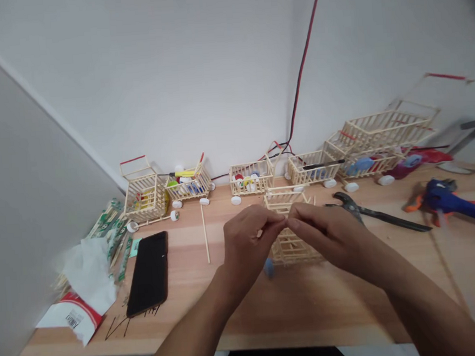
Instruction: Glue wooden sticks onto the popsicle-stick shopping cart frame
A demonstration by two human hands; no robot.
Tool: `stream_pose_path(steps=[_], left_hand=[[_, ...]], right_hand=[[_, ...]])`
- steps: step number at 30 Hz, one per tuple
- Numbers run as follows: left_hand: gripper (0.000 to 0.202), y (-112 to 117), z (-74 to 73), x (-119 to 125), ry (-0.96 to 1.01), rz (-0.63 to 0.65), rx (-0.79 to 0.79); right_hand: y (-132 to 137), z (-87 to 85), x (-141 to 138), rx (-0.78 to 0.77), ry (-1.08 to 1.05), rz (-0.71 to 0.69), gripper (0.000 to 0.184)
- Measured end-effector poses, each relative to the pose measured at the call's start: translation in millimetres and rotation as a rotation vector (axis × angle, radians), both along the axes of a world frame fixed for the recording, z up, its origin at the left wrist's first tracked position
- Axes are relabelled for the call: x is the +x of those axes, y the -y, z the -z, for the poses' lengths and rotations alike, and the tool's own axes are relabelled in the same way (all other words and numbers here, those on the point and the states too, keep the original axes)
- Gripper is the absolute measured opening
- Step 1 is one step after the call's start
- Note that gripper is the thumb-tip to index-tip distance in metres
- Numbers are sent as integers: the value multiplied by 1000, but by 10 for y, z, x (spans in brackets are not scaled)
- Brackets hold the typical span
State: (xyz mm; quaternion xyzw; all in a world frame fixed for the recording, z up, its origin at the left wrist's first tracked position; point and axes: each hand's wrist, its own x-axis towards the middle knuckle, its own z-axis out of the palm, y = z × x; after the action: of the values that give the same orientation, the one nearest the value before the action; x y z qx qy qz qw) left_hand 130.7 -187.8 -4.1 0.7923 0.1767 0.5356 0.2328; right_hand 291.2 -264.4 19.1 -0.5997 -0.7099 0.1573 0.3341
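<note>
My left hand (pixel 247 237) and my right hand (pixel 333 239) meet fingertip to fingertip, each closed in a pinch. Whatever sits between the fingertips is too small to make out. Below and behind them stands a small cart (pixel 294 255) built of thin wooden sticks, partly covered by my fingers. A blue wheel (pixel 269 268) shows at its near left corner. Left of my left hand, a loose wooden stick (pixel 205 234) lies on the table. Black-handled pliers (pixel 381 218) rest to the right, behind my right hand.
Along the wall stand several stick carts (pixel 249 178) with white wheels, some holding bottle caps. A black phone (pixel 149 273), wrapped sticks (pixel 117 230) and torn packaging (pixel 84 311) occupy the table's left. At the right lies a blue glue gun (pixel 453 203). A red-black cable (pixel 305 56) hangs down the wall.
</note>
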Motion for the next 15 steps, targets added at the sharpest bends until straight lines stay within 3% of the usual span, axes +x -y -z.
stream_pose_path(steps=[9, 15], left_hand=[[17, 111, -20, 41, 4, 299, -77], [23, 188, 42, 96, -30, 390, -170]], right_hand=[[375, 208, -32, -20, -178, 22, 35], [581, 317, -108, 32, -141, 130, 32]])
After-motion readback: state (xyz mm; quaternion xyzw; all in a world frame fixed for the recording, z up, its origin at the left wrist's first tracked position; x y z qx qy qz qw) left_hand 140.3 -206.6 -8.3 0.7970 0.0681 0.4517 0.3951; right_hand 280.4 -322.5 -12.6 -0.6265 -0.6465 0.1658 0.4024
